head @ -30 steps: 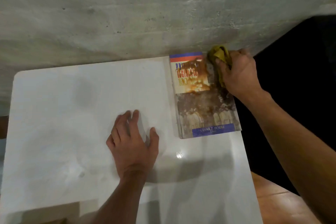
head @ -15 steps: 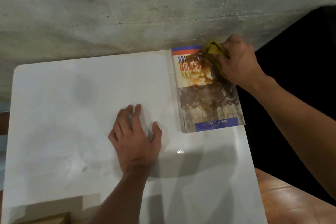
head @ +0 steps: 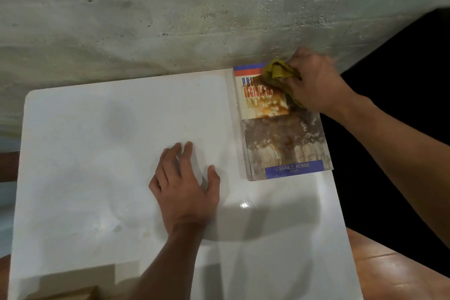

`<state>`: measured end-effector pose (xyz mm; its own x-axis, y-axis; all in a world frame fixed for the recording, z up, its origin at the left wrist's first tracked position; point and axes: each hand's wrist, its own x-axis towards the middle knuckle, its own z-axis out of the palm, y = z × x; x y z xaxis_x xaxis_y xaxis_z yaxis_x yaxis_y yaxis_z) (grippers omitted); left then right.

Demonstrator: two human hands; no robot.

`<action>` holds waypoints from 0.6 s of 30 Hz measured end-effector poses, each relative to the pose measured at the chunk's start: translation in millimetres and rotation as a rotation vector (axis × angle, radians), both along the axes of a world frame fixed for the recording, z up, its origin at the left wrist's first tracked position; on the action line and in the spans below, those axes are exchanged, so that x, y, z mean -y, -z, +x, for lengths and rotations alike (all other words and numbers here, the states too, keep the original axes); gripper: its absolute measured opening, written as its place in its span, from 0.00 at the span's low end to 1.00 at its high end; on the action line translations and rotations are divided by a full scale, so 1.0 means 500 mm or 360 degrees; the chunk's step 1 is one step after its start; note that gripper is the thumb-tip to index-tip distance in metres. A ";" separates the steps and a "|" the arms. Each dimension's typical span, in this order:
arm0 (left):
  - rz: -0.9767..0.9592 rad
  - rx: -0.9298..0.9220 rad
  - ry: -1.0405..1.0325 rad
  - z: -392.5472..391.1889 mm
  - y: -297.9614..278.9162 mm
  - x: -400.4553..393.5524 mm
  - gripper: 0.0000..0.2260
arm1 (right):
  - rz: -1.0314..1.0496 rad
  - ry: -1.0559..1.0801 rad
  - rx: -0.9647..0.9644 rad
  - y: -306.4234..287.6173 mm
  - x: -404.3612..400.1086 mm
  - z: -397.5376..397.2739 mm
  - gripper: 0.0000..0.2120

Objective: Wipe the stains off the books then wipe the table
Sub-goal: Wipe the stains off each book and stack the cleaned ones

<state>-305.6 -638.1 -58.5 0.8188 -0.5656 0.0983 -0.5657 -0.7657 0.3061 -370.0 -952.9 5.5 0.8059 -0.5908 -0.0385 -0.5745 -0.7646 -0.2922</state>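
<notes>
A white desk [head: 97, 153] stands against a rough grey concrete wall [head: 170, 19]. At the far right corner of the desk lies a book [head: 289, 143], flat, cover up, its far edge close to the wall and its right edge along the right edge of the desk. The cover has a red and blue band at the far end, coloured title letters on a pale field, a greyish group photograph in the middle and a blue strip at the near end with the words "CESAR P. POBRE". Brown stains run across the pale field and down through the photograph.

The right hand [head: 314, 80] is at the far right part of the book, and its grip is curled tight around a bunched yellow-green cloth [head: 280, 73], which is pressed on the cover over the title letters. Part of the cloth trails under the hand towards the near side.

The left hand [head: 185, 190] rests palm down on the bare desk, to the left of the book and apart from it, its grip wide, fingers straight and slightly spread, holding nothing.

At the near left edge of the desk a tan, box-like thing [head: 73, 292] is partly in view; what it is cannot be told. A reddish-brown floor [head: 401, 275] shows at the near right.
</notes>
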 end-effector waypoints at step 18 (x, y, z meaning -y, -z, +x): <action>-0.0004 0.0012 -0.0003 -0.001 0.002 0.000 0.27 | 0.0009 -0.0111 0.0019 -0.008 -0.008 0.008 0.08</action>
<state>-306.0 -637.8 -59.4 0.8190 -0.5639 0.1061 -0.5667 -0.7658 0.3040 -366.0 -948.9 9.7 0.8457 -0.5327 -0.0316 -0.5160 -0.8012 -0.3030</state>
